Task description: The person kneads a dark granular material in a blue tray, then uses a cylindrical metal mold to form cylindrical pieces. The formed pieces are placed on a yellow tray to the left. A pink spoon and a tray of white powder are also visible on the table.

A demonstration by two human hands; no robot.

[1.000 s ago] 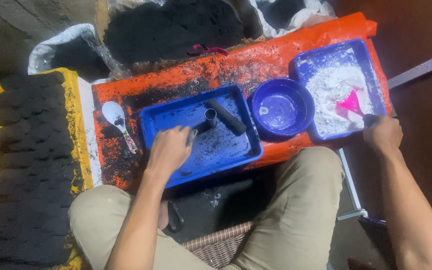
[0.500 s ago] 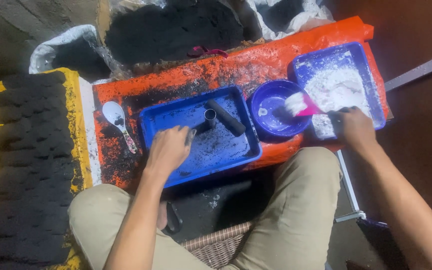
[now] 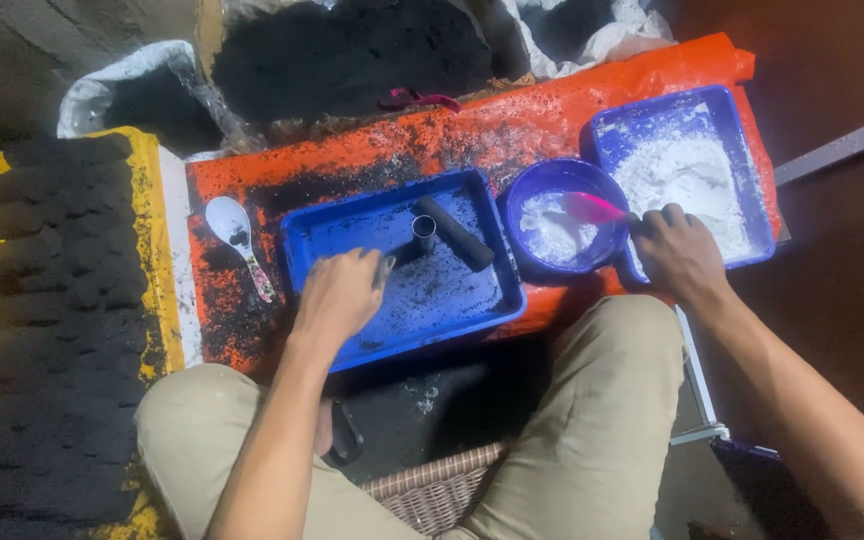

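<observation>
My left hand (image 3: 337, 295) rests curled in a blue tray (image 3: 472, 310) dusted with black powder, fingertips touching a small metal tube (image 3: 423, 232) that stands beside a black cylinder (image 3: 455, 232). Whether it grips the tube I cannot tell. My right hand (image 3: 680, 255) holds a pink scoop (image 3: 595, 208) over a round blue bowl (image 3: 527, 190) with white powder in it. Just right of the bowl sits a second blue tray (image 3: 742, 150) filled with white powder.
An orange sheet (image 3: 512, 125) smeared with black covers the work surface. A white spoon (image 3: 235, 232) lies left of the tray. Rows of black briquettes (image 3: 52, 300) fill a yellow board at left. Bags of black powder (image 3: 342, 50) stand behind. My knees and a wicker basket (image 3: 432, 490) are below.
My right hand has carried the pink scoop from the white-powder tray leftward over the round bowl, which now has white powder in it. My left hand has stayed in the blue tray.
</observation>
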